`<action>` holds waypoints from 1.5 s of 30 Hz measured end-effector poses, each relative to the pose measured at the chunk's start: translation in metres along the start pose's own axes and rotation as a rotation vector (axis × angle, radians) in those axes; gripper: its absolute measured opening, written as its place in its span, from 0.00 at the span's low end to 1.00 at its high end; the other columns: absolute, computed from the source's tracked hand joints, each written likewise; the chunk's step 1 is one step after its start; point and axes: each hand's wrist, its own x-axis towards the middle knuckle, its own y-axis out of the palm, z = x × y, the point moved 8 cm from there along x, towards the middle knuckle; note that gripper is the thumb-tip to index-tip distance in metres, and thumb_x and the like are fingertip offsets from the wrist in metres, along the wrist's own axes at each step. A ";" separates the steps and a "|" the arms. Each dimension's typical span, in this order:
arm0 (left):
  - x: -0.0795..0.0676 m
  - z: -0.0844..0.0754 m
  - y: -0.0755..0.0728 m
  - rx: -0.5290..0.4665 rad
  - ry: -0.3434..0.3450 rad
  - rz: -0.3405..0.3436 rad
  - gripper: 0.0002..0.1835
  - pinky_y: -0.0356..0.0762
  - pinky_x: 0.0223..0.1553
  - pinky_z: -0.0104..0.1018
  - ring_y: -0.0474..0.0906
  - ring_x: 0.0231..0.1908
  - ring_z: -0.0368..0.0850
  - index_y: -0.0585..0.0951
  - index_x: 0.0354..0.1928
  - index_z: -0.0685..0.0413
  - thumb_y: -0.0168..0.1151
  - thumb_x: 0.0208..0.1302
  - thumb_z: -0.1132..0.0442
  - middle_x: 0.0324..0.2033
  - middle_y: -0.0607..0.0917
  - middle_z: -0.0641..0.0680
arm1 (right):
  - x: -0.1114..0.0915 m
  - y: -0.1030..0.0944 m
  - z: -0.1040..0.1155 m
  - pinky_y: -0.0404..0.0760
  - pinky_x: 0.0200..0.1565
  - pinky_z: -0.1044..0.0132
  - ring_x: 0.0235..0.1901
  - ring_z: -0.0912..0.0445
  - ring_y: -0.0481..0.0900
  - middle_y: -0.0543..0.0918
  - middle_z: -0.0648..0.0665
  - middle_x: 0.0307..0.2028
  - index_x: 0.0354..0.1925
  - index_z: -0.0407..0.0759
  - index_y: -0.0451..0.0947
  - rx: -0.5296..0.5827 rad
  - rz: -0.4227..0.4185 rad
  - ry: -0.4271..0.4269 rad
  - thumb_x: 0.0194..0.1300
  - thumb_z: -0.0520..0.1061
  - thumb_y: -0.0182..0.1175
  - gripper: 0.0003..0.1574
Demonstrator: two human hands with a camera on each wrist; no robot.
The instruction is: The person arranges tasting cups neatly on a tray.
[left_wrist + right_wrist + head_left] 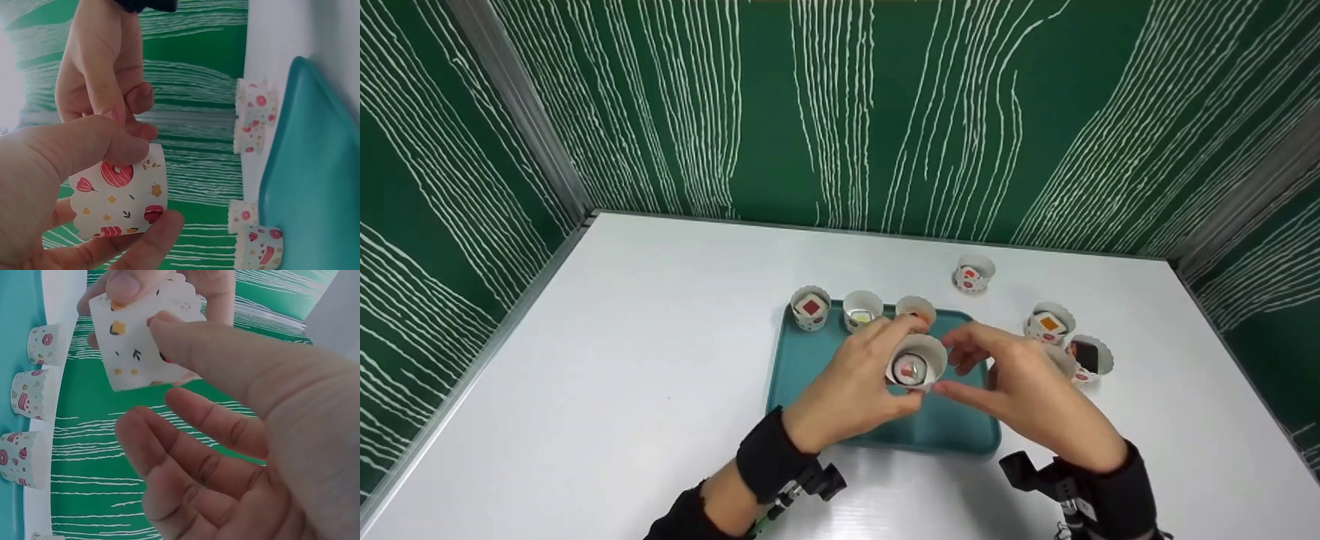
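My left hand [847, 386] grips a white paper baking cup [118, 194] patterned with donuts and flowers, thumb on one side and fingers on the other. The cup is held over the teal tray [795, 375], its mouth facing the head camera. Inside it lies a small round piece [910, 369] with a pink and white design. My right hand [1027, 375] is at the cup's right side with its fingers spread. In the right wrist view its thumb [185, 334] overlaps the cup wall, while the other fingers stand apart from the cup.
Along the tray's far edge stand three similar cups: one with a red-square piece [811, 304], one with a yellowish piece [861, 318], one partly hidden [915, 306]. Beyond the tray is another cup [975, 268]; several more cups [1099, 352] cluster at right. Green walls [885, 112] enclose the white table [660, 337].
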 end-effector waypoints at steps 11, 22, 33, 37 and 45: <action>-0.004 0.000 -0.003 -0.069 -0.038 -0.003 0.34 0.81 0.55 0.33 0.82 0.54 0.45 0.68 0.62 0.55 0.79 0.59 0.71 0.53 0.83 0.54 | 0.001 0.004 0.001 0.82 0.41 0.68 0.42 0.65 0.86 0.88 0.61 0.41 0.54 0.55 0.85 0.032 0.014 0.013 0.66 0.57 0.76 0.21; -0.005 0.001 -0.007 -0.075 0.012 0.019 0.30 0.81 0.58 0.36 0.80 0.58 0.46 0.73 0.64 0.55 0.66 0.61 0.80 0.60 0.83 0.54 | 0.001 0.002 0.001 0.86 0.43 0.66 0.42 0.61 0.88 0.89 0.59 0.45 0.61 0.52 0.83 0.016 0.011 -0.003 0.65 0.50 0.78 0.28; -0.004 0.003 -0.010 -0.106 0.012 0.004 0.33 0.84 0.55 0.30 0.86 0.57 0.44 0.73 0.71 0.53 0.66 0.65 0.79 0.60 0.87 0.54 | 0.003 0.004 0.003 0.90 0.46 0.66 0.45 0.60 0.90 0.90 0.55 0.49 0.66 0.52 0.80 0.101 0.025 -0.034 0.63 0.42 0.79 0.34; -0.004 0.008 -0.010 -0.154 -0.058 0.007 0.29 0.85 0.49 0.25 0.89 0.54 0.46 0.71 0.66 0.54 0.68 0.67 0.75 0.58 0.88 0.56 | 0.003 0.003 0.002 0.90 0.46 0.66 0.46 0.59 0.90 0.89 0.55 0.50 0.67 0.53 0.80 0.110 0.015 -0.037 0.62 0.41 0.80 0.37; -0.002 0.012 -0.007 -0.154 -0.071 -0.034 0.20 0.85 0.46 0.23 0.88 0.53 0.45 0.76 0.54 0.56 0.73 0.65 0.73 0.51 0.87 0.55 | 0.004 0.003 -0.002 0.90 0.49 0.65 0.52 0.59 0.89 0.88 0.55 0.56 0.70 0.52 0.78 0.072 -0.007 -0.058 0.59 0.39 0.81 0.42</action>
